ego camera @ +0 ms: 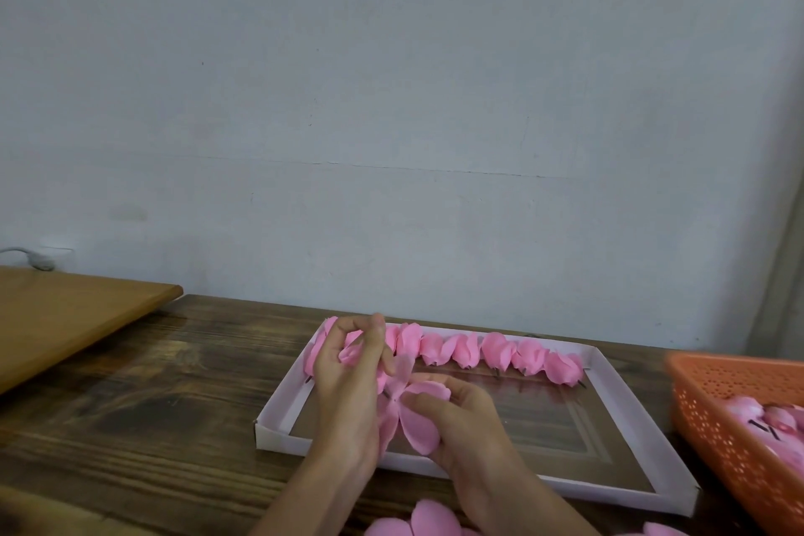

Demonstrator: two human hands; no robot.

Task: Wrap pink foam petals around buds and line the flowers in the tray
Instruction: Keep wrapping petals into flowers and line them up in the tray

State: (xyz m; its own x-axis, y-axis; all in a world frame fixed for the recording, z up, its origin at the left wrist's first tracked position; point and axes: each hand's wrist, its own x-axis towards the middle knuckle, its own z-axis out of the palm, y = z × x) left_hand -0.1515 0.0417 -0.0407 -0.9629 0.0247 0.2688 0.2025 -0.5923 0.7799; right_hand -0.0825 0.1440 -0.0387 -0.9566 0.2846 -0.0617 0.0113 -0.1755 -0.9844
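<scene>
Above the white-walled tray (278, 431), my left hand (348, 387) holds a pink bud (350, 355) between curled fingers and thumb. A flat pink foam petal piece (417, 418) spreads out below the bud. My right hand (465, 422) pinches that petal piece from the right side. A row of several finished pink flowers (496, 355) lies along the tray's far wall, stems pointing towards me. The leftmost flowers of the row are partly hidden behind my left hand.
An orange perforated basket (713, 409) with pink buds stands at the right edge. Loose pink petal pieces (426, 520) lie on the dark wooden table (152, 405) near me. A lighter wooden board (65, 318) sits at the far left. A grey wall rises behind.
</scene>
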